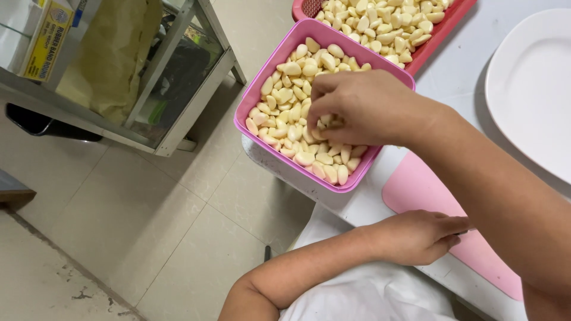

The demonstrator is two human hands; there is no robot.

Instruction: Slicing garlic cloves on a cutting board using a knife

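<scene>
My right hand [363, 107] reaches into a pink plastic basket [262, 83] filled with peeled garlic cloves [291, 113]. Its fingertips are pinched down on a few cloves near the basket's middle. My left hand [416, 236] rests curled on a pink cutting board [416, 184] at the table's edge. A thin grey tip [471, 230] sticks out past its fingers; what it belongs to is hidden.
A red basket [437, 47] with more peeled cloves sits behind the pink one. A white plate [529, 89] lies on the right of the white table [363, 208]. A metal and glass rack [172, 77] stands on the tiled floor [148, 226] at left.
</scene>
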